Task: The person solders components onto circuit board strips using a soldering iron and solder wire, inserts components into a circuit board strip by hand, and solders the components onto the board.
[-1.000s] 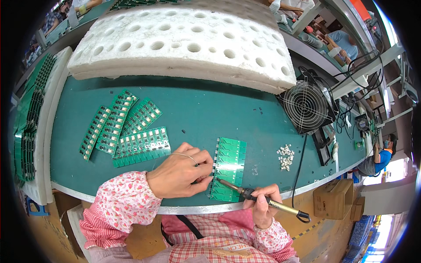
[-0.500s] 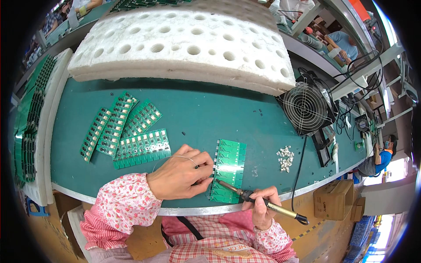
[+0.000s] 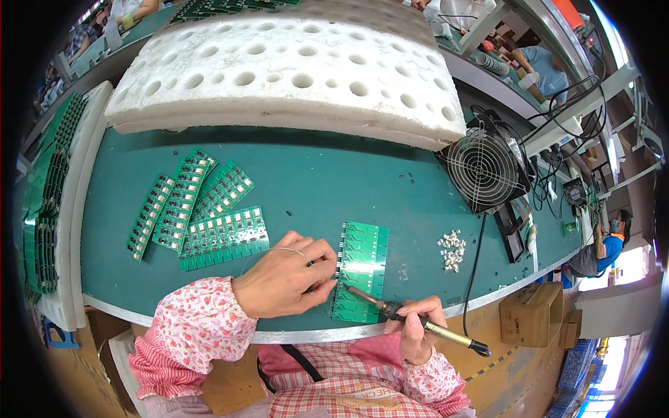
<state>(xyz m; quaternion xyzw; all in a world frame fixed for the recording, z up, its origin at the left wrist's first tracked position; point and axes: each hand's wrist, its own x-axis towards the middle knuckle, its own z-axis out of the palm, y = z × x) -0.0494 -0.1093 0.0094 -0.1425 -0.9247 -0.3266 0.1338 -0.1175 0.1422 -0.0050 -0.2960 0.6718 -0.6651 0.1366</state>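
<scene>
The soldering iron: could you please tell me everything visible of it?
The soldering iron is slender, with a metal-looking shaft, dark grip and yellowish handle ending in black. The right hand holds it slanted, tip pointing upper left, near the left edge of the green circuit board; contact is unclear.

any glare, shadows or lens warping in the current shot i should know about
Head view: a bright glare patch whitens the middle of the green circuit board; head view: a dark shadow lies on the table under the front of the white foam block; head view: the fisheye bows the table's metal front edge and leaves the corners black.
</scene>
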